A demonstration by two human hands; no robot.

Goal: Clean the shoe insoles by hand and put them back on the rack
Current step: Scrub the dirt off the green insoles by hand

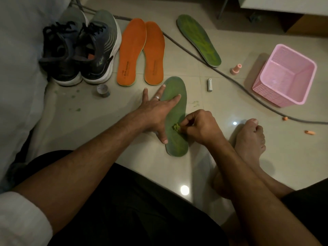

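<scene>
Head view: left hand [156, 110] fingers spread, pinning green insole [175, 116] flat on floor. Right hand [197, 126] pinches green residue clump [176, 126] mid-insole. Keep insole pinned; lift clump slowly.

A glossy tiled floor [124, 167] mirrors two ceiling lights beneath a matt green foam insole [174, 107], its surface rubbed into a rough crumbly clump [176, 126]. Two orange insoles [140, 52] show a smooth, felt-like face; a second green insole [198, 39] looks mottled. The pink plastic basket [284, 75] has perforated mesh walls. Sneakers [79, 50] pair knit fabric with smooth white rubber soles.
</scene>
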